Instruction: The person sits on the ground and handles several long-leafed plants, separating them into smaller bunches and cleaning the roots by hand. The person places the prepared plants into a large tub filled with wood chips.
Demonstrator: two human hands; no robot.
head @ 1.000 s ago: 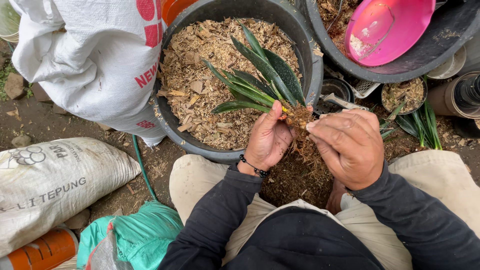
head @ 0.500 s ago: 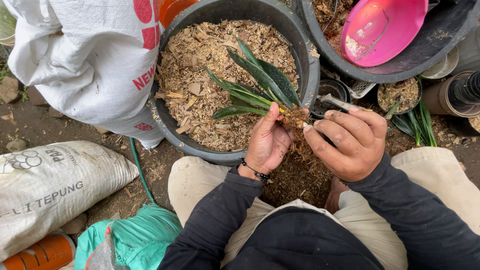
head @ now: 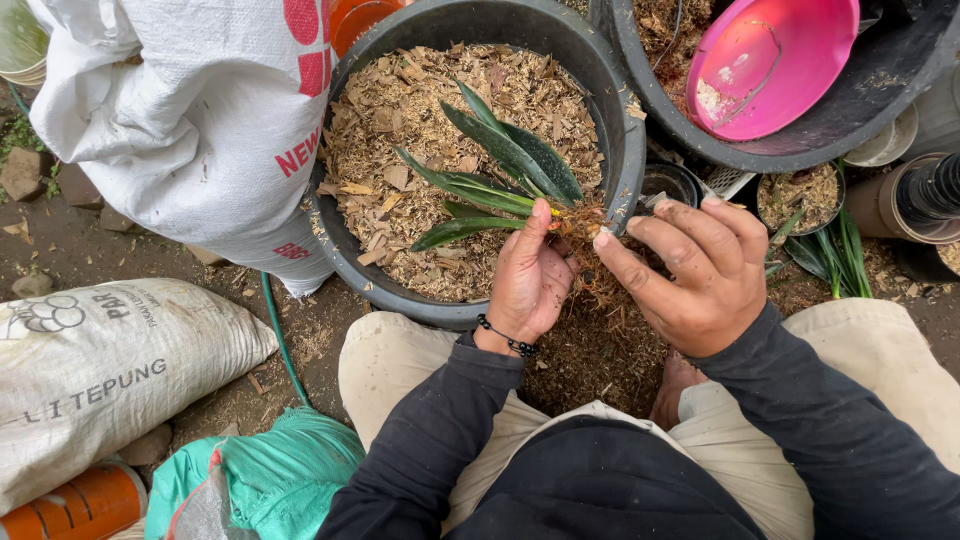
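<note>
We hold a small plant (head: 500, 170) at its base with our left hand (head: 530, 280), fingers (head: 532, 225) closed around the stem just above the brownish root clump (head: 600, 285). Its dark green leaves fan out over the black tub (head: 625, 130) of wood shavings. Our right hand (head: 700, 270) sits beside the roots, fingers half curled, thumb tip touching them. A pink bowl (head: 770, 60) lies in the neighbouring tub; white sacks (head: 190, 130) stand left.
</note>
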